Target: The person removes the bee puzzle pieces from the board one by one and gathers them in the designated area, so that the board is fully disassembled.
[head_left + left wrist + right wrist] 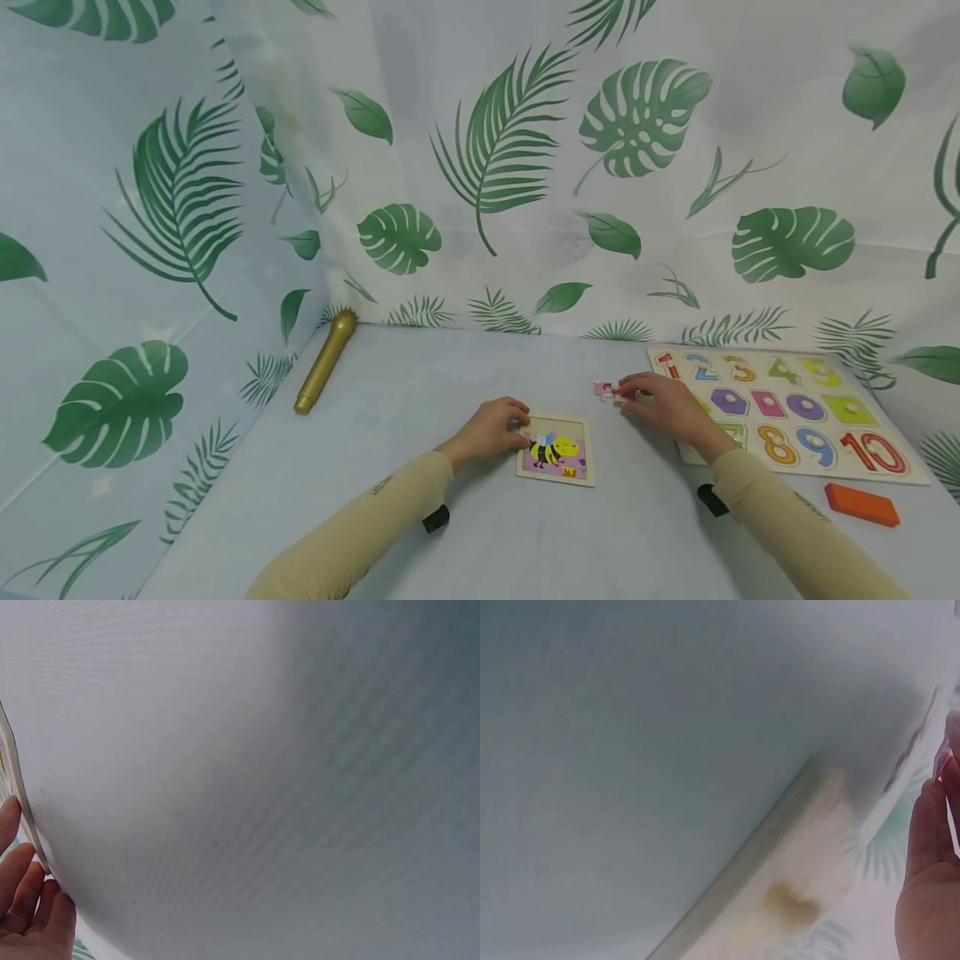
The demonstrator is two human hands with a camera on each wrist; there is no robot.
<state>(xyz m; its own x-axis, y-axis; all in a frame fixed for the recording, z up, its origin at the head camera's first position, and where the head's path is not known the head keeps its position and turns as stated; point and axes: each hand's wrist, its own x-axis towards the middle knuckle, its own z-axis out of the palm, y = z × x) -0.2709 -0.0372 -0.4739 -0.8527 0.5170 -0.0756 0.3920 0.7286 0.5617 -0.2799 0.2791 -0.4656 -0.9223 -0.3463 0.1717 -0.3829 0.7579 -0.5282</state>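
Note:
A small wooden jigsaw puzzle tray (590, 454), its picture a yellow and black bee on pink, lies in the middle of the table. My left hand (491, 429) holds the tray at its upper left corner, thumb and fingers along the edge; the left wrist view shows the fingers (34, 900) at that rim. Farther right, my right hand (675, 410) pinches a pink puzzle piece (942, 759) between thumb and fingers. Another pink puzzle piece (603, 390) shows just beyond those fingertips, on the table.
To the right lies a wooden number and shape board (720, 454), partly under the right hand in the head view. An orange block (861, 504) sits near its front edge. At the back left is a gold cylindrical stick (324, 362). Leaf-printed cloth (510, 275) walls the back and left.

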